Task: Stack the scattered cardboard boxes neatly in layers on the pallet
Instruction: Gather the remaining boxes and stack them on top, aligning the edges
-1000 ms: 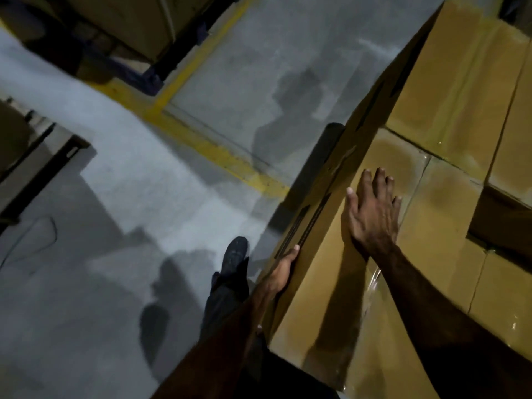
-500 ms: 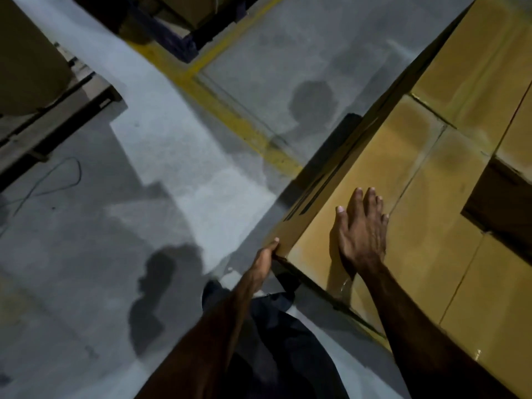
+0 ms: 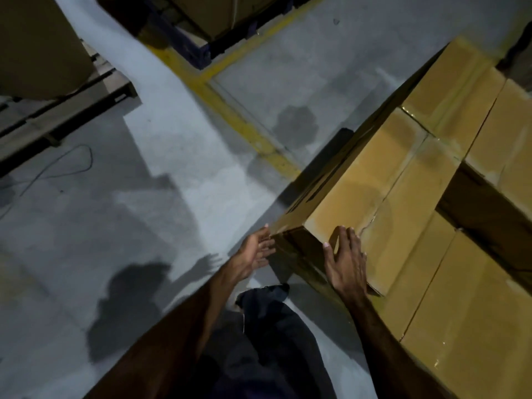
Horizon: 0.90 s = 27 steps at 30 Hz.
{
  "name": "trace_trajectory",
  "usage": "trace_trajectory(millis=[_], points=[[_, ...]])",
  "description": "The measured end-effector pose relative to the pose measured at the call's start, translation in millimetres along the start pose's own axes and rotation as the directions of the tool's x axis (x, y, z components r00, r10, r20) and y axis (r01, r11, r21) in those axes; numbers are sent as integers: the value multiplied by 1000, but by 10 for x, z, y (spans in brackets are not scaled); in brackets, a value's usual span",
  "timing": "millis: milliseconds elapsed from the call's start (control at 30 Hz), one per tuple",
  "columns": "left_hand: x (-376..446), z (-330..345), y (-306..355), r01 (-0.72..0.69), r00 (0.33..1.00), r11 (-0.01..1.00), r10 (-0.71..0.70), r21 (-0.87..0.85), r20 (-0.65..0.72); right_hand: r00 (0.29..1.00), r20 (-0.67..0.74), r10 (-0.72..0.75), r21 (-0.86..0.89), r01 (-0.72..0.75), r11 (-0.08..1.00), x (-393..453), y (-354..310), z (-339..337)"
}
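Note:
A stack of brown taped cardboard boxes fills the right side. The nearest top box (image 3: 374, 180) has its corner toward me. My right hand (image 3: 347, 260) lies flat on that box's near edge, fingers straight. My left hand (image 3: 256, 250) is open, fingertips at the box's left corner, palm facing its dark side. More boxes (image 3: 460, 82) sit behind it and another box (image 3: 466, 326) lies lower at the right. A dark gap (image 3: 486, 208) opens between the boxes. The pallet under the stack is hidden.
Grey concrete floor (image 3: 144, 197) with yellow lines (image 3: 230, 116) spreads to the left. A wooden pallet (image 3: 66, 110) carrying a box (image 3: 37, 44) sits at far left, a thin cable (image 3: 72, 165) beside it. Another loaded pallet (image 3: 201, 21) stands at top. My leg (image 3: 276, 335) is below.
My right hand slid back from the middle of the box top to its near edge. My left hand dropped from the box's side to its corner. The view pulled back.

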<state>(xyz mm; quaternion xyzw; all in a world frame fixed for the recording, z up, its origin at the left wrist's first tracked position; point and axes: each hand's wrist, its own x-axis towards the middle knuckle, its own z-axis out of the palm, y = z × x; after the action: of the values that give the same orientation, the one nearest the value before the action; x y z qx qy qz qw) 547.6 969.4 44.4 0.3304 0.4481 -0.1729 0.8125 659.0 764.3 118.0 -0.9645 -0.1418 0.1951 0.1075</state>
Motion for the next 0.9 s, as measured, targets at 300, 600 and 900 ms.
trace_trajectory(millis=[300, 600, 900], points=[[-1301, -360, -290, -145, 972, 957, 185, 251, -147, 1000, 25, -4, 297, -4, 955, -824, -152, 17], [-1697, 133, -912, -236, 916, 928, 311, 287, -252, 976, 216, -15, 512, -100, 853, -1067, 548, -76], [-1658, 1230, -1672, -240, 896, 947, 301, 212, -326, 956, 293, 0, 523, -160, 837, -1377, 1609, -216]])
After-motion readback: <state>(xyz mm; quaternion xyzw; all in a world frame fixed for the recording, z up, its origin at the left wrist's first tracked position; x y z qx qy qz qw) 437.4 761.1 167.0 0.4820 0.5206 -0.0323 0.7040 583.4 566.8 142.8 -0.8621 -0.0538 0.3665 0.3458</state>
